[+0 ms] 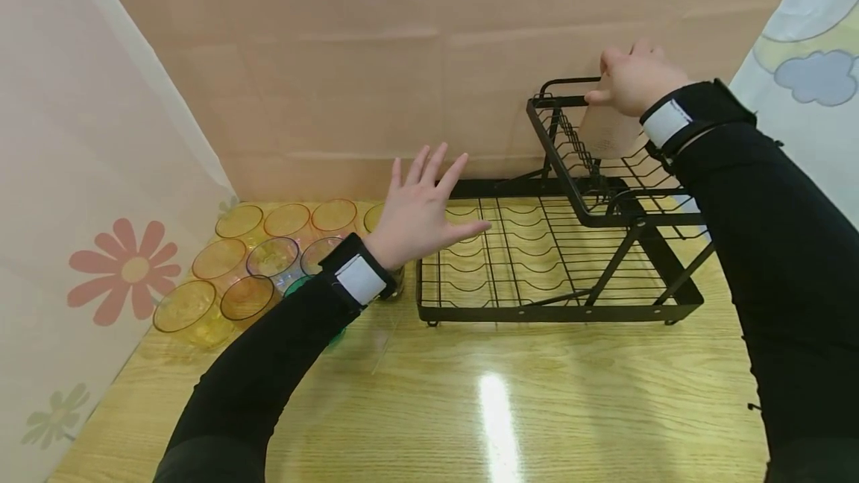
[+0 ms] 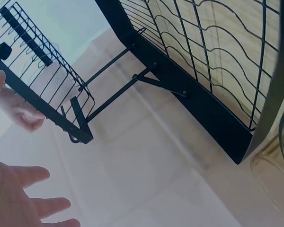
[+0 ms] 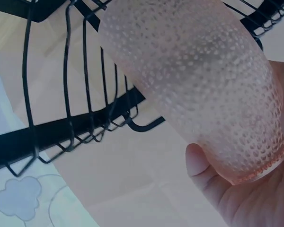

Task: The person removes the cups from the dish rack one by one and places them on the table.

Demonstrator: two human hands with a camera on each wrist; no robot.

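Note:
My right hand [image 1: 637, 84] grips a pink bumpy-textured drinking glass [image 3: 194, 85] by its narrower end, thumb on one side. That glass hangs below the hand, its wider end toward the wires of the raised upper tier [image 1: 617, 221] of a black dish rack [image 1: 557, 314]. Through the wires, the left wrist view also shows the pale glass [image 2: 54, 85]. My left hand [image 1: 419, 218] has its fingers spread and holds nothing; it hovers by the left end of the rack's lower tier, overlapping it in the head view.
Several coloured clear glasses, among them a yellow one [image 1: 188, 315] and an amber one [image 1: 250, 298], stand mouth up in rows at the left of the wooden table [image 1: 403, 408]. My left forearm hides some. A pinkish cloth [image 1: 322, 80] hangs behind the rack.

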